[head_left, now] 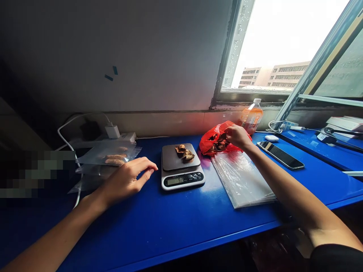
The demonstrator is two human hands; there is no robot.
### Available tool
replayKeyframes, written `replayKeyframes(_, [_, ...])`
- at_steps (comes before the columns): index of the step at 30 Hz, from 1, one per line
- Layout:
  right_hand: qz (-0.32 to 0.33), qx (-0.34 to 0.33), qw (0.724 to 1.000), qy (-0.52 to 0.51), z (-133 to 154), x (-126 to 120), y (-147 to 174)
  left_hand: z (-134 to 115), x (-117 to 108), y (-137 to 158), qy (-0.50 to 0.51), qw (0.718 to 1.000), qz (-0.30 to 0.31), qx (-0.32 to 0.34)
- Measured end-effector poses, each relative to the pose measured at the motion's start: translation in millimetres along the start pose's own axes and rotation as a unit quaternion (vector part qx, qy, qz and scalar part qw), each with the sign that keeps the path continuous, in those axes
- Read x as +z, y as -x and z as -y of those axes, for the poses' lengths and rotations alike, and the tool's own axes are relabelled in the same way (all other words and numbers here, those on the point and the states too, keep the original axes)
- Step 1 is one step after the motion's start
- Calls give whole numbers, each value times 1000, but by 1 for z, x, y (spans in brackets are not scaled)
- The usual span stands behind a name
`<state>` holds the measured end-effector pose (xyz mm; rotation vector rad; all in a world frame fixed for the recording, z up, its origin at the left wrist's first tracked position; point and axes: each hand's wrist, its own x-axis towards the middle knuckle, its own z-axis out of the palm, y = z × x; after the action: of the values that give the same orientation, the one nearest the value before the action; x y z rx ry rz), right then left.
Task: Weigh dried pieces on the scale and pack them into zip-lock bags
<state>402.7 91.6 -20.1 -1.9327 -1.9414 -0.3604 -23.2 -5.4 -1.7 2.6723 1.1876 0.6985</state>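
A kitchen scale (pixel 167 164) stands on the blue table with brown, wrinkled dried pieces (pixel 185 152) on its plate. Digits show on its display (pixel 176 181). To its left my left hand (pixel 136 174) hovers with nothing in it, thumb apart from the bent fingers. Beyond the scale on the right lies a red plastic bag (pixel 204 145), its mouth open over darker dried pieces (pixel 219 143). My right hand (pixel 238 136) reaches to the bag's mouth with fingers curled together; what they grip is hidden. Below the bag lies a stack of clear plastic bags (pixel 244 183).
Filled clear bags (pixel 115 158) are piled at the left beside a white cable (pixel 61 132) and charger (pixel 112 131). A bottle with an orange label (pixel 252 116) stands behind the red bag. A phone (pixel 280 155) and white earbud case (pixel 271 138) lie to the right.
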Motion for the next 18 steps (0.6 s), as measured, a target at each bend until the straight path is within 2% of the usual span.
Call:
replayKeyframes(3, [-55, 9, 997, -44, -8, 3, 10, 1, 2, 0, 0, 1000, 6, -2])
replayKeyframes(6, [-126, 54, 987, -86, -17, 8, 16, 2, 4, 0, 2, 1000, 13, -1])
replayKeyframes(9, [-177, 109, 975, -75, -23, 7, 18, 6, 7, -1, 0, 1000, 16, -1])
replayKeyframes(11, [-193, 121, 971, -68, -24, 2, 19, 9, 9, -1, -3, 1000, 18, -2])
replayKeyframes(13, [-175, 104, 977, -65, -21, -3, 18, 12, 11, -2, -2, 1000, 18, -2])
replayKeyframes(18, [-11, 15, 999, -38, 2, -9, -2, 13, 14, -2, 1, 1000, 24, -6])
